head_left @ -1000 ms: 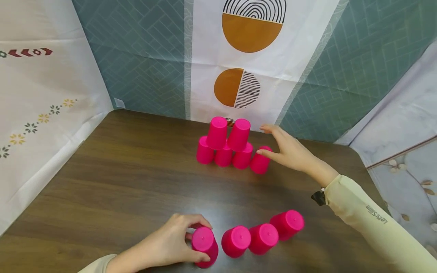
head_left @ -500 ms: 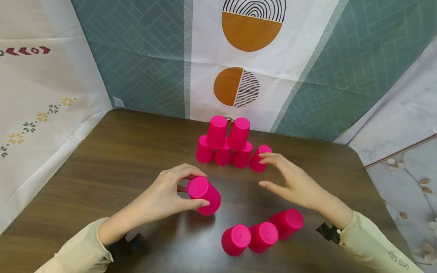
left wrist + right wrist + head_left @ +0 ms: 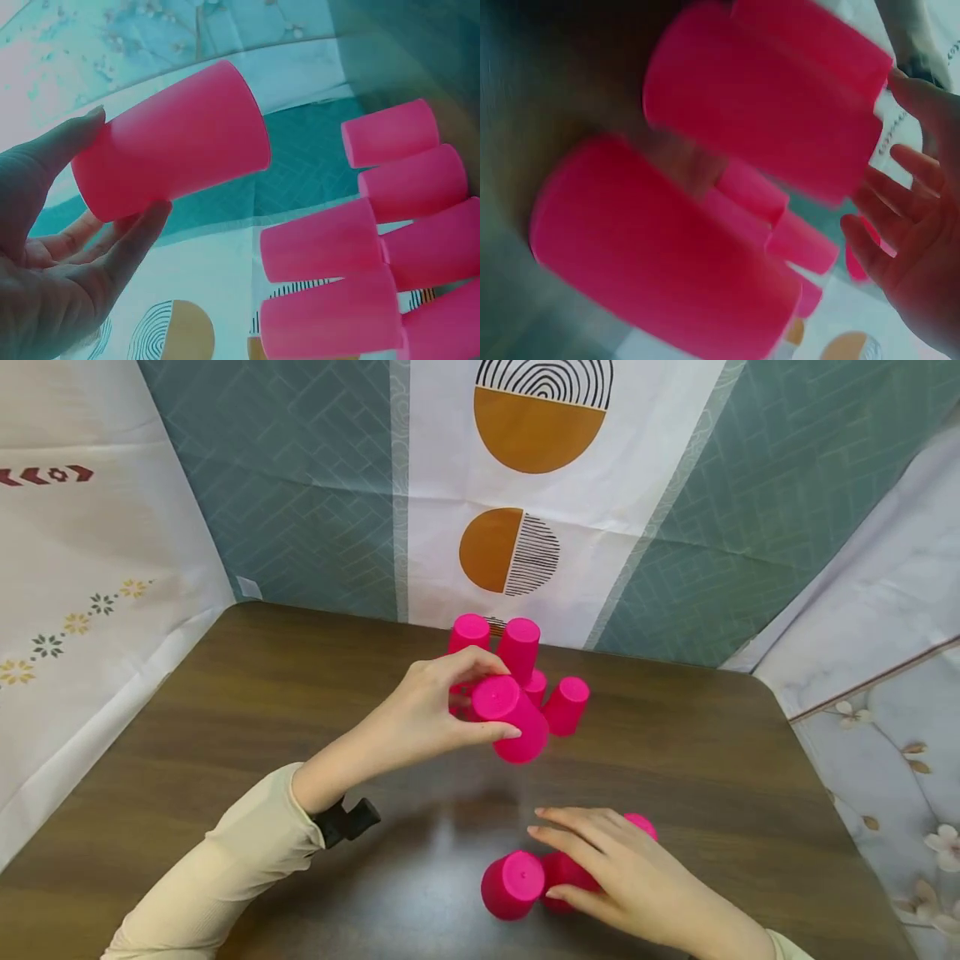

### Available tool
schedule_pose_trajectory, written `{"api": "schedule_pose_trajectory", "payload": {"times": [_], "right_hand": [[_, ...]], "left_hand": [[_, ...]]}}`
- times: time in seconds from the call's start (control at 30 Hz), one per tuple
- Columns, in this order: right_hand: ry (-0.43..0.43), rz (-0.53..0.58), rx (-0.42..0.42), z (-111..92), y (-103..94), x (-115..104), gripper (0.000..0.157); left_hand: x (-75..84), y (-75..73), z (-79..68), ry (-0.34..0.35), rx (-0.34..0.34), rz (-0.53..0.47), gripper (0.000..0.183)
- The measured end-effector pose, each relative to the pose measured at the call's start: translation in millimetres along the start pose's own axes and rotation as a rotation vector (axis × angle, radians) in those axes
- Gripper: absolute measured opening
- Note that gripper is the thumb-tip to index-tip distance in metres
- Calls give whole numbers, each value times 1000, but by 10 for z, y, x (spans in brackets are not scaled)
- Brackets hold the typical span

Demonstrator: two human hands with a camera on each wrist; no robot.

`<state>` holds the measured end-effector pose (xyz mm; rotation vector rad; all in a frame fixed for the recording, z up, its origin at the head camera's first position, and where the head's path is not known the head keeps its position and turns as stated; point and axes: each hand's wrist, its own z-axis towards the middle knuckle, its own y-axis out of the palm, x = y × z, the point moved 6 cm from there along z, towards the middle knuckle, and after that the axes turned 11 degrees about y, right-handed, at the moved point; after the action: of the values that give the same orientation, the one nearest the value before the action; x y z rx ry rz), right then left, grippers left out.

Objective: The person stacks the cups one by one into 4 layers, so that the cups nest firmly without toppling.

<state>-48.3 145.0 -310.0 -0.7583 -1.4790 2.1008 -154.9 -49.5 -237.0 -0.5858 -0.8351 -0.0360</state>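
My left hand (image 3: 427, 706) pinches an upside-down pink plastic cup (image 3: 519, 731) between thumb and fingers, in the air before a cup stack. In the left wrist view that held cup (image 3: 172, 142) is apart from the stacked cups (image 3: 330, 315). Two upper cups (image 3: 519, 645) stand on a lower row, whose rightmost cup (image 3: 567, 706) carries nothing; the held cup hides part of the row. My right hand (image 3: 633, 881) hovers with extended fingers over a front row of pink cups (image 3: 512, 887), covering much of two. The right wrist view shows its fingers (image 3: 870, 247) uncurled beside a cup (image 3: 757, 105).
The cups stand on a dark wooden table (image 3: 300, 693). A patterned cloth backdrop (image 3: 322, 485) rises just behind the stack, with pale cloths (image 3: 97, 543) at both sides. Black wrist straps with a small device (image 3: 348, 821) sit at the left sleeve.
My left hand has lifted a cup from the front row's left end and carried it forward and right to the stack. My right hand has come back from the stack to the front cups.
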Motion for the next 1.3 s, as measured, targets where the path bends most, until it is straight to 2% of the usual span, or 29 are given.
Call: {"api": "schedule_pose_trajectory", "payload": {"times": [0.13, 0.3, 0.4, 0.57, 0.63, 0.73, 0.87, 0.97, 1.17, 1.3], "right_hand": [[-30, -27, 3, -71, 105, -136, 66], [-65, -48, 9, -86, 224, -235, 71], [-82, -31, 4, -69, 266, -260, 67], [-13, 49, -47, -50, 263, -245, 59], [24, 64, -56, -47, 248, -234, 59], [35, 55, -34, -44, 222, -242, 58], [42, 43, 2, -46, 201, -253, 53], [74, 56, -14, -54, 207, -244, 52], [104, 74, -29, -45, 218, -231, 50], [92, 74, -9, -63, 213, -222, 48]], "left_hand": [[40, 25, 195, 79, -10, 103, 50], [14, 87, 423, 119, -76, 191, 52], [-51, 157, 545, 123, -114, 197, 52], [-172, 342, 746, 102, -168, 180, 49], [-195, 405, 824, 100, -171, 175, 47], [-206, 449, 925, 99, -153, 187, 45], [-251, 511, 1041, 74, -156, 234, 45], [-324, 566, 1122, 48, -163, 290, 46], [-512, 656, 1183, -21, -194, 398, 46], [-605, 734, 1191, -41, -221, 369, 47]]}}
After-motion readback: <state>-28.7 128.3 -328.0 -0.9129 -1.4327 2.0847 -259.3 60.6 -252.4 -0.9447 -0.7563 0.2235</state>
